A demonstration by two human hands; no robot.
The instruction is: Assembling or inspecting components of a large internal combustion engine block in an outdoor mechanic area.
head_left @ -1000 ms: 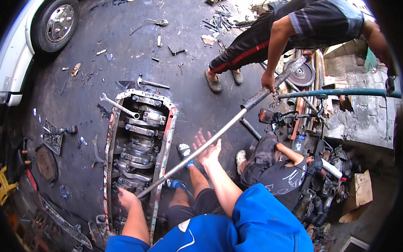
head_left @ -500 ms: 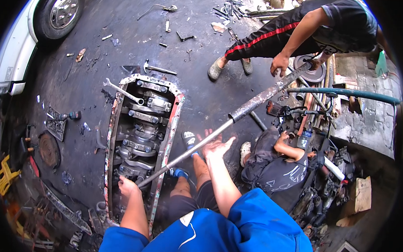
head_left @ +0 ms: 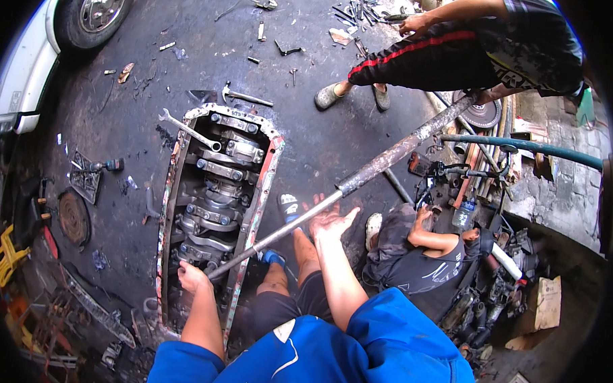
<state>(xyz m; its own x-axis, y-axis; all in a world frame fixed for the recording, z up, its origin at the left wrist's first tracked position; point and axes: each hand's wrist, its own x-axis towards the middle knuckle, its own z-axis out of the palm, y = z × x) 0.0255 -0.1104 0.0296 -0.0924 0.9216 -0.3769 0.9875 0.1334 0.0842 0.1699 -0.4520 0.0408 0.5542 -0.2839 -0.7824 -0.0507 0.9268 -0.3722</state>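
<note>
An engine block (head_left: 275,146) lies open side up on the ground, with a crankshaft (head_left: 220,188) and bolted bearing caps inside. A long metal bar (head_left: 278,238) slants out of its near end, its far part inside a rusty pipe (head_left: 402,147). My left hand (head_left: 194,277) is closed at the bar's lower end; its fingertips are partly hidden. Palm up and fingers spread, my right hand (head_left: 329,219) is beneath the bar near the pipe's mouth; I cannot tell whether it touches. A combination wrench (head_left: 187,130) rests across the block's far left edge.
A standing co-worker (head_left: 453,55) has a hand at the pipe's far end. Another person (head_left: 419,253) crouches at right beside engine parts (head_left: 478,312). A hammer (head_left: 248,97) lies beyond the block. A green pipe (head_left: 538,141) juts in from the right; a vehicle wheel (head_left: 97,12) stands far left.
The pipe's mouth has shifted slightly down-left along the bar. The standing co-worker's one hand has swung away from the pipe toward the back. My hands have hardly moved.
</note>
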